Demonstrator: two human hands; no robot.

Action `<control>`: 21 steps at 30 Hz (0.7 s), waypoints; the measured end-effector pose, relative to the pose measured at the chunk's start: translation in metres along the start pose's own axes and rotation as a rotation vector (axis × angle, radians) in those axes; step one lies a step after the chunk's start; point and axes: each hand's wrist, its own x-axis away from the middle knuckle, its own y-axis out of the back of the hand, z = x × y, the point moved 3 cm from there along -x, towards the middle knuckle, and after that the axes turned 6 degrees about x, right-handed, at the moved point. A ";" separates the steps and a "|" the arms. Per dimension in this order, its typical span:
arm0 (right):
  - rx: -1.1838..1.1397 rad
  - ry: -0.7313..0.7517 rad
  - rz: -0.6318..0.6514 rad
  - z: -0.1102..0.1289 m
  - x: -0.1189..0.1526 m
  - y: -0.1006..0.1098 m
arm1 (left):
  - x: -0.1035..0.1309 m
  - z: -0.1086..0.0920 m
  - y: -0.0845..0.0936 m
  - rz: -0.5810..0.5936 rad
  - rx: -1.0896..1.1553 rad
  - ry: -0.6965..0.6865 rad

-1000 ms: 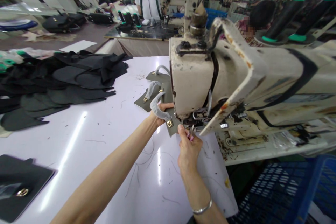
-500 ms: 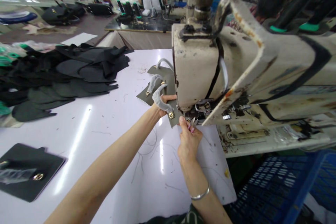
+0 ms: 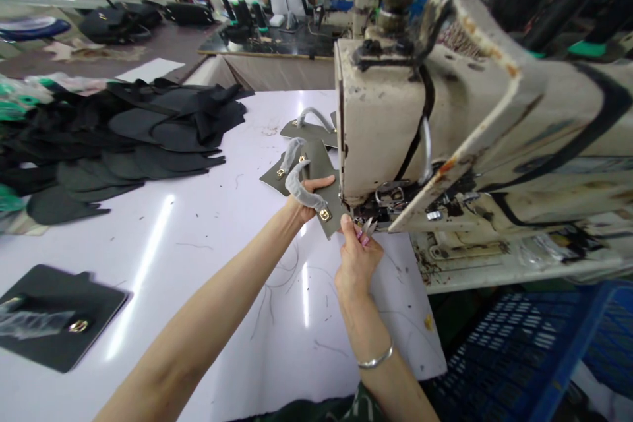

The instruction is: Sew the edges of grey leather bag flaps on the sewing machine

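Observation:
A dark olive-grey bag panel point(image 3: 336, 199) lies with its right edge under the head of the sewing machine point(image 3: 380, 119). Its curved handle point(image 3: 301, 188), wrapped in clear film and fixed with gold buckles, arches over my left hand point(image 3: 297, 210). That hand rests flat on the panel, one finger stretched toward the machine; its other fingers are mostly hidden. My right hand point(image 3: 357, 267) is closed around small pink-handled thread snips point(image 3: 366, 232), blades pointing up near the needle area. Its thumb touches the panel's near corner. The needle itself is hidden.
More handled panels point(image 3: 309, 134) lie behind, partly hidden by the machine. Another panel point(image 3: 74, 343) is at the left front. Black cut pieces point(image 3: 148, 119) are heaped at the left. A blue crate point(image 3: 514, 356) stands low at right. Loose threads dot the white table point(image 3: 237, 369).
The view has shifted slightly, so the machine appears farther right. The panel and both hands hold nearly the same places, with the snips still in my right hand.

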 end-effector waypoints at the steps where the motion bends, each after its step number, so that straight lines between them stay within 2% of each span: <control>1: -0.005 -0.004 -0.002 0.001 0.000 0.000 | 0.002 0.000 -0.001 -0.002 0.002 -0.004; 5: -0.033 -0.007 0.000 0.004 0.002 0.001 | 0.012 -0.001 -0.001 -0.036 0.019 -0.052; 12: -0.065 -0.020 0.028 0.009 0.004 0.004 | 0.031 0.000 0.007 -0.186 0.157 -0.179; 17: -0.076 -0.029 0.063 0.013 0.003 0.009 | 0.062 0.002 0.001 -0.336 0.183 -0.268; 21: -0.097 -0.066 0.100 0.015 -0.001 0.016 | 0.093 0.013 -0.005 -0.493 0.211 -0.308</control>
